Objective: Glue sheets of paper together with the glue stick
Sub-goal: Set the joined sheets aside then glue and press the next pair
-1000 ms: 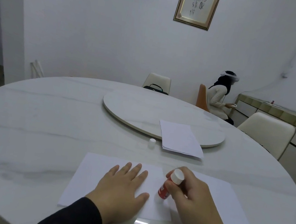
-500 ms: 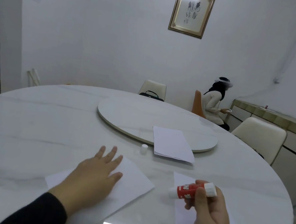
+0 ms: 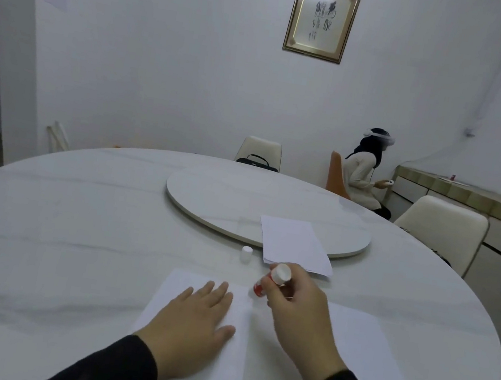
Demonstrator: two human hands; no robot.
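here, on a round marble-look table [image 3: 74, 228], a flat left hand [image 3: 190, 321] presses smooth white paper [image 3: 189, 285]; the right hand [image 3: 296, 307] grips a red cylindrical glue stick [image 3: 269, 282], tilted, just beside it.

Left hand [image 3: 195, 321] flat (right hand [image 3: 296, 307] curled)

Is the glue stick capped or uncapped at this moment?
Uncapped. Its small white cap stands apart on the table, while the right hand grips the glue stick, lower end toward the paper.

Cap [image 3: 246, 250] left of paper stack [image 3: 294, 245] — both behind the sheets [image 3: 350, 341].
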